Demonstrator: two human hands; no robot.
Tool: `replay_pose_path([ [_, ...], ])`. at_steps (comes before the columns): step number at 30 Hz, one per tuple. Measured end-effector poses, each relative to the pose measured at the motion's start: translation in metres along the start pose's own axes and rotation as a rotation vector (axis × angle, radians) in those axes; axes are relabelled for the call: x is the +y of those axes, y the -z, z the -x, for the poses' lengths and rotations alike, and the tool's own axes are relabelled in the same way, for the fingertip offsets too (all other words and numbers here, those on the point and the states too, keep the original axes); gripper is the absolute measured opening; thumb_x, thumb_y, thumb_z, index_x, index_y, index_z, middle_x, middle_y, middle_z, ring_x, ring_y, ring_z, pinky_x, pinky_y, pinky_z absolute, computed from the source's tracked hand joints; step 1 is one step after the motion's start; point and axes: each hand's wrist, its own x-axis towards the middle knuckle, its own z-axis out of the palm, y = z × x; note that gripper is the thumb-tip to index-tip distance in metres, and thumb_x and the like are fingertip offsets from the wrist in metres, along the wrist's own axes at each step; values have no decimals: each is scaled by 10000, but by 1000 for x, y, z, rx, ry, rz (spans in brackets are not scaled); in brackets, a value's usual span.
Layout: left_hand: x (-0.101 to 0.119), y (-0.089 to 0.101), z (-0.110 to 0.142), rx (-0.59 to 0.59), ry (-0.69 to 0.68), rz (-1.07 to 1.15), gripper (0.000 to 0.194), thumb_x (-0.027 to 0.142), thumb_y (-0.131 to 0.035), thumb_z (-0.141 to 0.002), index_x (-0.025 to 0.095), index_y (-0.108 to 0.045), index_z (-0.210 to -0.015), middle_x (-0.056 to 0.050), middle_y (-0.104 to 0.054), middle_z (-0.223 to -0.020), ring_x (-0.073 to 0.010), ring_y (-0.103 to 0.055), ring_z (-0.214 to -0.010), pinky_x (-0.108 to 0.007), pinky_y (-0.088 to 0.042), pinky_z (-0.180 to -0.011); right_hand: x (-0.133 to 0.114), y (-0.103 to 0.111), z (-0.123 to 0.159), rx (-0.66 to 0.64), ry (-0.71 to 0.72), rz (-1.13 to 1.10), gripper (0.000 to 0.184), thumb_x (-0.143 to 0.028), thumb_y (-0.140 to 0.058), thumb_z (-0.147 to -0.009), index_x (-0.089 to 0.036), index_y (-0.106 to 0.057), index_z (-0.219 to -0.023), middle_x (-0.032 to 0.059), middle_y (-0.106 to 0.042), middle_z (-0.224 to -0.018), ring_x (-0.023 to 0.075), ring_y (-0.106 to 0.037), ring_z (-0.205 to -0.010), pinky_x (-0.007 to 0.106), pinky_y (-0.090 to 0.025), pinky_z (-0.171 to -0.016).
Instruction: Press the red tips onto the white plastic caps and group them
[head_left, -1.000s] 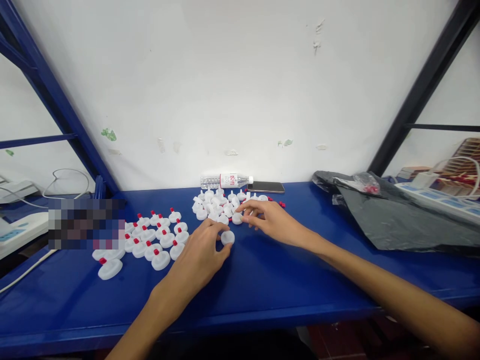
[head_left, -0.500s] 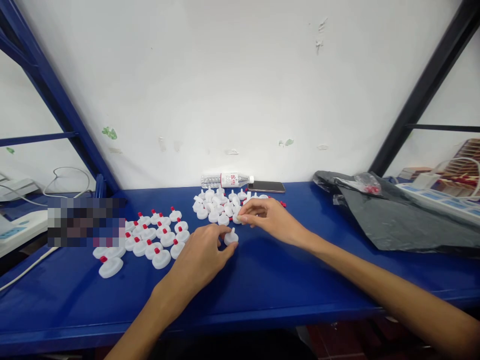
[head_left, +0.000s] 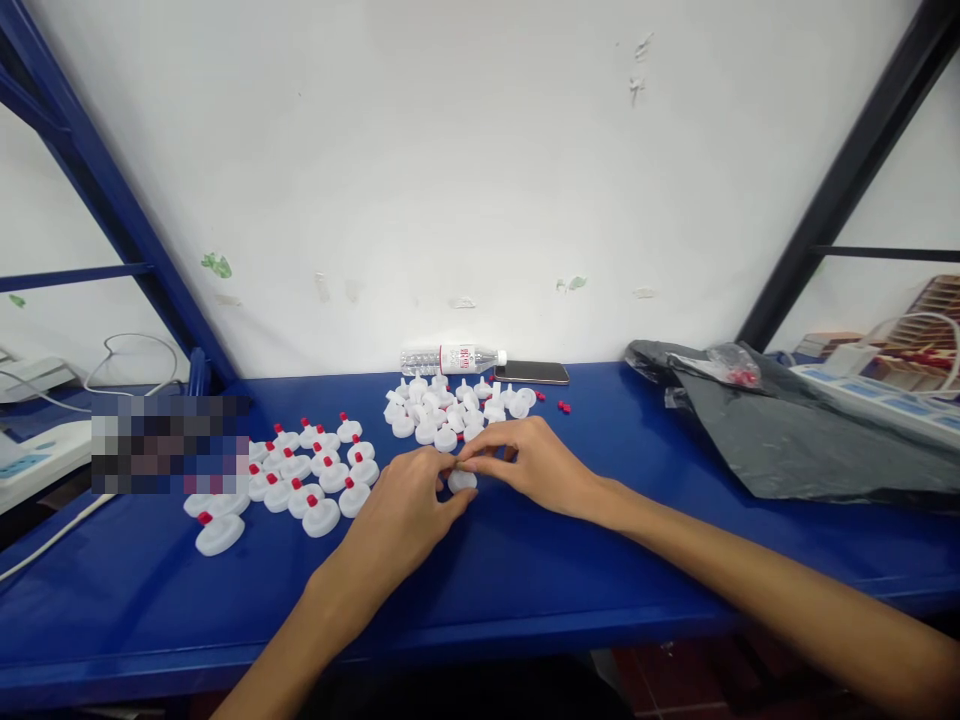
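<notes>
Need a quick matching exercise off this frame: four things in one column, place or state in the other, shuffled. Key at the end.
1. Clear bottle
2. Phone
3. Red-tipped white pieces
4. Left hand

A. Spread on the blue table, left of both hands
B. Thumb and finger around a single white piece
C. On its side, next to the wall
D. Flat, just right of a white screw cap

Pairs: 1-C, 2-D, 3-A, 4-B

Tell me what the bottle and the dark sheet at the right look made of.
Bottle: likely thin, glossy clear plastic; it is see-through with ribbed walls.
Dark sheet: probably plastic film, slightly shiny; it shows creases and soft highlights.
</notes>
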Motion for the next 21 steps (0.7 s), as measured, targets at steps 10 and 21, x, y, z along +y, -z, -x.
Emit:
replay_pose_path([
  [10,-4,-2,-1,4,19,1,216,325,-612,-877,209,-757,-987,-36,-720,-868,-221,-648,-799,-321,-397,-700,0,1,-1,53,83,72,129,-226,-684,-942,-236,-803,-991,-1,-795,-937,149,-705,-814,249,-491,-702],
  [21,-8,-7,1,-9,24,-9,223,348,-633,-892,208,-723,-1040,-65,-694,-982,-255,-647,-918,-341,-432,-764,2,-6,-1,-14,-67,-161,107,-210,-713,-901,-219,-801,-961,1,-794,-850,158,-733,-758,242,-533,-705],
])
